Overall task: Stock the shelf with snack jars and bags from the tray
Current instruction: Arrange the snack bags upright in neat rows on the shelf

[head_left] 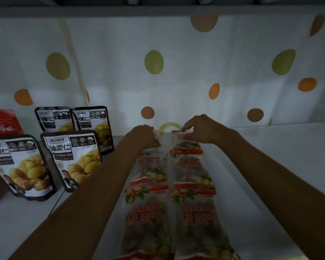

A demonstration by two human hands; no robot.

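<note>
Six dried-longan bags (150, 218) lie flat on the smooth white shelf (270, 166) in two columns of three. They are glossy clear plastic with red bands and red lettering, and the brown fruit shows through. At the far end of those columns, my left hand (143, 136) has its fingers curled over the top edge of the far-left bag (160, 139). My right hand (197, 132) pinches the red top edge of the far-right bag (188, 147) between thumb and fingertips. Left of the columns, four chestnut pouches (71, 158) stand upright, flat-faced and shiny, dark-bordered, printed with yellow kernels. Further left still sits a crinkled red bag (2, 121). Behind the columns hangs a pale curtain (176, 72) dotted with green, orange and brown ovals.
</note>
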